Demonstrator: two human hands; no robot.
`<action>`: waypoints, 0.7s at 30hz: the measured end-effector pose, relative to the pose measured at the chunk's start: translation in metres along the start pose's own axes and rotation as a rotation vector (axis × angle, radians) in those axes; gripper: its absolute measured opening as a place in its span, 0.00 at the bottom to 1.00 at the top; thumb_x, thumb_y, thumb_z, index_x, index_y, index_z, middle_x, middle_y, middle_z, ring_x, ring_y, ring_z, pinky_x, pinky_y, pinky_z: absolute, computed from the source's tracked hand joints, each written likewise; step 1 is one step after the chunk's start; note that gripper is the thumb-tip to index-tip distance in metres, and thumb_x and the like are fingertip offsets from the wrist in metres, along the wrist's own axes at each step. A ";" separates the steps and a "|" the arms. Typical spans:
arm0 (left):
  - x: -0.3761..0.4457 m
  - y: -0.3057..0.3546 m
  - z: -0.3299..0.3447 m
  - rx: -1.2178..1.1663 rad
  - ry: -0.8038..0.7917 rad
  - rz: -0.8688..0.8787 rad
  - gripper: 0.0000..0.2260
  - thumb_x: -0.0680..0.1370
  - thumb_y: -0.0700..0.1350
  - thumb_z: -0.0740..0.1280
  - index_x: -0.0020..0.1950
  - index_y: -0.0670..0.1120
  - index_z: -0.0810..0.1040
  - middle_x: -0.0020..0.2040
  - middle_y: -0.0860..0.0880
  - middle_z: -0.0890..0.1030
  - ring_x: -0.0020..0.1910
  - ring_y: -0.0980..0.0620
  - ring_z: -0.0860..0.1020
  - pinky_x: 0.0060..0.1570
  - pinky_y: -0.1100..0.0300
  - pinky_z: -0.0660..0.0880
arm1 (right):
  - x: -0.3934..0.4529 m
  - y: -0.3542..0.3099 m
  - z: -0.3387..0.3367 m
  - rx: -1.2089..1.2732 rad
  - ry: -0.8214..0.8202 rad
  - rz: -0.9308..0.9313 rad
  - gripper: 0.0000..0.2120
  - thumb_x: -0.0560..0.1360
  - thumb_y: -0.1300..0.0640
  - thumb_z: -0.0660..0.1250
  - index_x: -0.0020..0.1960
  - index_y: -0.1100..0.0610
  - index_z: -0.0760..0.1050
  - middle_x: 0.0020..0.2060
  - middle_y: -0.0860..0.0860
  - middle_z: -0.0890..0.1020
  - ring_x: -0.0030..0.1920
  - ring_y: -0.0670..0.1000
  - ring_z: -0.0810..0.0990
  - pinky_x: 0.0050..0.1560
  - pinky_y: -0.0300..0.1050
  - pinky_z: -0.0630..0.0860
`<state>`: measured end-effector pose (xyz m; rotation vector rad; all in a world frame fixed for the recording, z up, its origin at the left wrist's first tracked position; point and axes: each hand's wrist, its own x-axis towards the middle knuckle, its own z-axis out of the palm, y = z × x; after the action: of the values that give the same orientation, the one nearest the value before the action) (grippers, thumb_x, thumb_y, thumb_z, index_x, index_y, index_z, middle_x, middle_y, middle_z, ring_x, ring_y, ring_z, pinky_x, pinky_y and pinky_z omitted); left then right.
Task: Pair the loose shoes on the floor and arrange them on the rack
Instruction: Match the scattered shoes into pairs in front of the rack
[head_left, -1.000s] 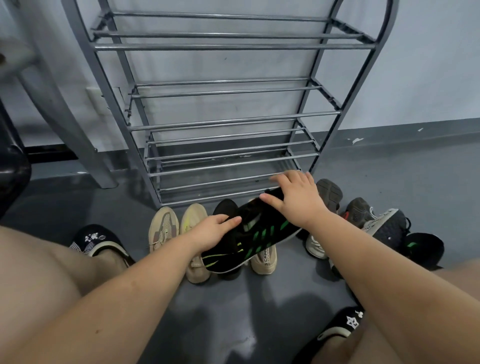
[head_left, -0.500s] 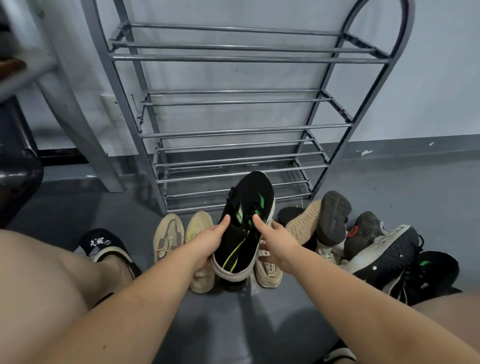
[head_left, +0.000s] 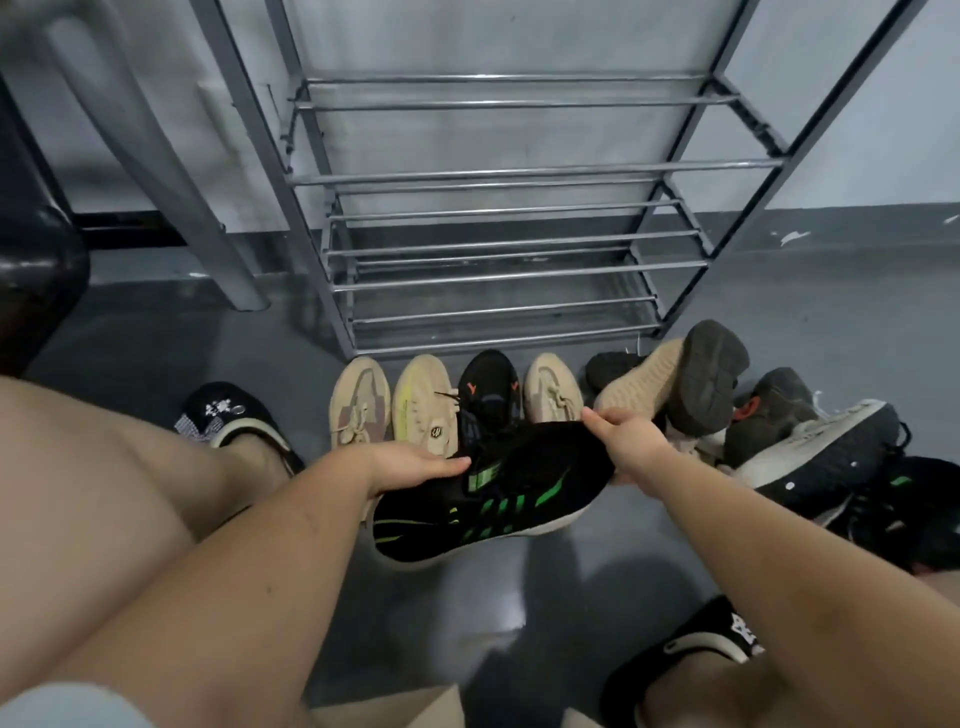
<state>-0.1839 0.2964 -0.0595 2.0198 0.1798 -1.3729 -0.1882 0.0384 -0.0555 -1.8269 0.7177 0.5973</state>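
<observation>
Over on the far left your foot sits in a black slipper with a white print (head_left: 228, 415), so that one's not part of the job. Next along, right in front of the grey metal tube shoe rack (head_left: 498, 176), you've got a little row toe-up on the grey floor (head_left: 831, 322): two tan knit sneakers (head_left: 358, 405), a black sneaker with orange marks (head_left: 488, 395), and another tan knit sneaker (head_left: 550, 389).

Your left hand (head_left: 415, 465) grips the heel end of the black sneaker with green stripes and a white sole (head_left: 498, 499), and your right hand (head_left: 631, 447) pinches its toe end, so it's held sideways just above the floor, in front of that row.

Further right there's the messy heap: a tan sole-up shoe (head_left: 639, 379), a dark grey shoe with its tread showing (head_left: 711, 379), a grey-white sneaker with a black speckled sole (head_left: 826, 447), and what looks like the green-striped one's partner, a black shoe with a green fleck (head_left: 904, 493).

Honestly you're barely started, I'd say. Every shelf on the rack that shows is bare, nothing's placed. Still left: match each pair, including this one, then load them all up.
</observation>
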 end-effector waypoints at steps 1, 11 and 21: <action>0.000 -0.002 0.000 0.107 0.033 -0.038 0.32 0.71 0.68 0.61 0.69 0.50 0.72 0.70 0.50 0.71 0.69 0.48 0.69 0.72 0.55 0.61 | -0.002 0.005 0.008 -0.085 -0.018 0.020 0.18 0.80 0.49 0.60 0.62 0.60 0.74 0.52 0.58 0.78 0.50 0.58 0.77 0.54 0.59 0.78; 0.022 -0.029 -0.002 0.605 0.144 -0.173 0.29 0.78 0.60 0.58 0.72 0.42 0.65 0.72 0.41 0.67 0.69 0.43 0.68 0.67 0.54 0.64 | -0.010 0.026 0.059 -0.730 -0.204 -0.009 0.30 0.81 0.44 0.52 0.75 0.61 0.57 0.71 0.59 0.66 0.68 0.61 0.68 0.64 0.50 0.70; 0.018 0.024 0.023 0.875 0.443 0.253 0.30 0.80 0.60 0.54 0.77 0.48 0.52 0.78 0.45 0.53 0.77 0.45 0.51 0.75 0.51 0.49 | -0.005 0.011 0.030 -1.313 -0.006 -0.568 0.31 0.79 0.42 0.56 0.77 0.53 0.52 0.75 0.56 0.58 0.75 0.57 0.57 0.72 0.54 0.60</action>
<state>-0.1827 0.2599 -0.0691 2.9172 -0.5664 -0.8820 -0.2019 0.0643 -0.0693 -3.0318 -0.3896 0.7387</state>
